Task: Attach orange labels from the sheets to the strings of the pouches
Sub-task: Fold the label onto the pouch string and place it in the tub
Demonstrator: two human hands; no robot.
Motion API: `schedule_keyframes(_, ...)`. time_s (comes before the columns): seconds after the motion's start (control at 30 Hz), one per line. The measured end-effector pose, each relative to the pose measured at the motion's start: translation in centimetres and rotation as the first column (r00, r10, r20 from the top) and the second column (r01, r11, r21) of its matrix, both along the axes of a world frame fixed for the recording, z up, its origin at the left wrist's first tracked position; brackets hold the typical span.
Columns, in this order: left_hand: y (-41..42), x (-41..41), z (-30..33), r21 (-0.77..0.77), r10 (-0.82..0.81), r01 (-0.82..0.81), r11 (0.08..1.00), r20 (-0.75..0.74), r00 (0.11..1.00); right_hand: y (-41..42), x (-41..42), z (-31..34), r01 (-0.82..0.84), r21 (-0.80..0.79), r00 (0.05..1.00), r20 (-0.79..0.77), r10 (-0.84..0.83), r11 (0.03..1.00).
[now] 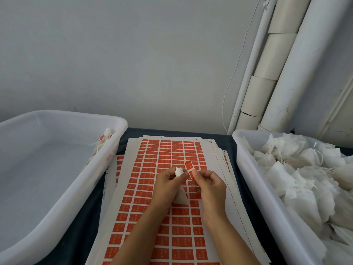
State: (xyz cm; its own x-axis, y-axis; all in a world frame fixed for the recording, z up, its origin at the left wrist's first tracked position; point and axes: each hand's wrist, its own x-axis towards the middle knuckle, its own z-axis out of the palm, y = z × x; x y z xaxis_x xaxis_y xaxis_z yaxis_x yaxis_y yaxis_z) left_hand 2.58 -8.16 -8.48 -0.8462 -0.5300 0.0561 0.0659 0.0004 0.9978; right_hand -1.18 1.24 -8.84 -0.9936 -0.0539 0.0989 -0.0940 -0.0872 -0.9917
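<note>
A stack of white sheets (131,180) printed with rows of orange labels lies in the middle of the dark table. Above it my left hand (168,185) grips a small white pouch (180,197), whose bunched top sticks out between thumb and fingers while its body hangs below the palm. My right hand (209,185) pinches a peeled orange label (190,169) right beside the pouch top. The pouch string is too thin to make out. The two hands nearly touch.
A translucent white bin (63,192) on the left holds a few labelled pouches (104,142) in its far right corner. A second white bin (267,190) on the right is heaped with unlabelled pouches (305,169). White pipes (277,69) stand against the wall behind.
</note>
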Motion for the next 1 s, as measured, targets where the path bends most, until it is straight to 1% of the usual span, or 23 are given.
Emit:
schedule_keyframes(0.6,-0.11,-0.05,-0.06,0.030,0.007,-0.008,1.000,0.025,1.000,0.03,0.18,-0.30,-0.016,0.019,1.000,-0.026,0.017,1.000)
schedule_keyframes(0.73,-0.17,0.22,0.39,0.098,-0.031,0.025,0.995,0.055,0.998,-0.03,0.23,-0.28,-0.009,0.036,0.999,-0.048,0.010,0.999)
schedule_keyframes(0.87,-0.13,0.26,0.53,0.164,0.014,-0.030,0.986,0.100,0.995,0.03,0.26,-0.31,-0.008,0.060,0.998,-0.067,0.012,0.998)
schedule_keyframes(0.93,-0.21,0.23,0.51,0.146,-0.002,-0.011,0.989,0.091,0.996,0.08,0.28,-0.33,-0.008,0.081,0.996,-0.091,0.015,0.997)
schedule_keyframes(1.0,-0.33,0.27,0.48,0.114,-0.049,0.043,0.993,0.057,0.997,0.17,0.25,-0.35,-0.004,0.092,0.994,-0.108,0.014,0.996)
